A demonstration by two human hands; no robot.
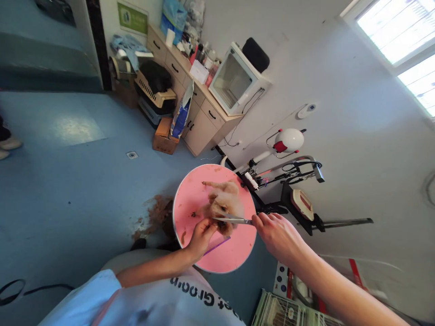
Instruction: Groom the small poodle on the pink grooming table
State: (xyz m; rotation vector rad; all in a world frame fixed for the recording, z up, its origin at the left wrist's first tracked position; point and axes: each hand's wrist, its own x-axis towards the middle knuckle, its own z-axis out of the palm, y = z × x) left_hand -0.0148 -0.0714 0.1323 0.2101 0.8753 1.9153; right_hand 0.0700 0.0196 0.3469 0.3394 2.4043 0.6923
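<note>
A small tan fluffy dog (pixel 224 201) lies on a round pink grooming table (pixel 190 199). My left hand (pixel 201 235) is closed on the dog's fur at its near side. My right hand (pixel 275 228) grips a pair of scissors (pixel 233 220), whose blades point left across the dog just above my left hand. A thin purple comb (pixel 217 246) lies on the pink top beside my left wrist.
Clipped brown fur (pixel 154 217) is piled on the blue floor left of the table. Behind the table stand a grooming arm and a dryer (pixel 288 140). Cabinets (pixel 200 122) with a drying box (pixel 234 83), pet carriers (pixel 154 93) and a cardboard box (pixel 165 136) line the wall. A wire cage (pixel 288 312) sits lower right.
</note>
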